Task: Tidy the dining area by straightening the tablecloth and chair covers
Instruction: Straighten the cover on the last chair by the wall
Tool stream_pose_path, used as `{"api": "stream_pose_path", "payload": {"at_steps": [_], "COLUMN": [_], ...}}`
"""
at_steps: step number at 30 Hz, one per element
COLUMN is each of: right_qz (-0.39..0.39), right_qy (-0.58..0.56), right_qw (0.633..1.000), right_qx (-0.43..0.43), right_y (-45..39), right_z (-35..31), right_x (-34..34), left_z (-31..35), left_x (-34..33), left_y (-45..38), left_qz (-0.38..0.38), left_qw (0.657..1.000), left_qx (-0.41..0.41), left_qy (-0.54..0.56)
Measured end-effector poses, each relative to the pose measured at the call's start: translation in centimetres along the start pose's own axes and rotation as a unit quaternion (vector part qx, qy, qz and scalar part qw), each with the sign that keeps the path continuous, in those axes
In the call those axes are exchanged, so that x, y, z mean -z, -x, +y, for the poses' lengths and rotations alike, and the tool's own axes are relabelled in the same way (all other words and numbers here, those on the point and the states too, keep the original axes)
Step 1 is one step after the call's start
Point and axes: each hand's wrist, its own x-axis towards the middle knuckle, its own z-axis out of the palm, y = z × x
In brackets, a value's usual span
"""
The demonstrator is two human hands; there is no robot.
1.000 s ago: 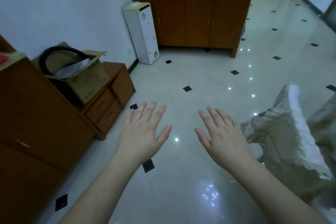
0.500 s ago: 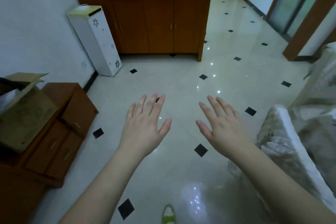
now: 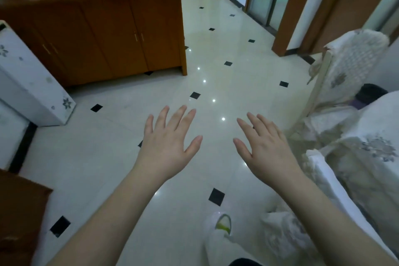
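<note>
My left hand (image 3: 170, 142) and my right hand (image 3: 264, 147) float palm-down over the tiled floor, fingers spread, holding nothing. At the right stands a chair with a white lace cover (image 3: 347, 67). The table under a white floral tablecloth (image 3: 375, 136) shows at the right edge. A nearer chair with a crumpled white cover (image 3: 323, 177) lies just right of my right forearm. Neither hand touches any cloth.
A wooden cabinet (image 3: 112, 36) fills the upper left. A white flowered appliance (image 3: 32, 84) leans by the left wall. A dark wooden unit (image 3: 19, 218) sits at the lower left. My shoe (image 3: 222, 224) is on the glossy floor. Door frames (image 3: 289, 6) stand behind.
The view has swung to the right: the cardboard box and low drawers slid out at the left, while the lace-covered chair and the table came into sight. Both hands stay spread and empty.
</note>
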Motion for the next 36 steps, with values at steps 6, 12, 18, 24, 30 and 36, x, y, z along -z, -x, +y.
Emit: {"api": "stream_pose_path", "payload": {"at_steps": [6, 12, 18, 24, 30, 36], "right_qz": [-0.005, -0.008, 0.0, -0.004, -0.006, -0.005], "right_qy": [-0.022, -0.032, -0.025, -0.003, 0.03, 0.027], "right_qw": [0.999, 0.998, 0.997, 0.996, 0.992, 0.979], "right_qx": [-0.04, -0.059, -0.076, -0.089, -0.124, -0.202], "right_y": [-10.9, -22.2, -32.4, -43.1, -53.9, -62.3], "right_z": [5.5, 10.3, 14.1, 16.5, 19.6, 24.5], "right_x": [-1.6, -1.8, -2.6, -4.9, -6.0, -6.5], "left_z": [0.0, 0.6, 1.1, -0.4, -1.5, 1.0], "left_x": [-2.4, -3.1, -4.7, -7.3, -9.0, -10.0], "left_y": [-14.1, -27.2, -38.5, -50.7, -63.7, -76.8], "left_qz": [-0.019, -0.034, -0.035, -0.032, -0.043, -0.056], "left_qw": [0.999, 0.998, 0.996, 0.994, 0.986, 0.97], "left_qx": [-0.034, -0.049, -0.084, -0.104, -0.162, -0.236], "left_qy": [0.007, -0.001, -0.011, 0.0, 0.01, 0.012]}}
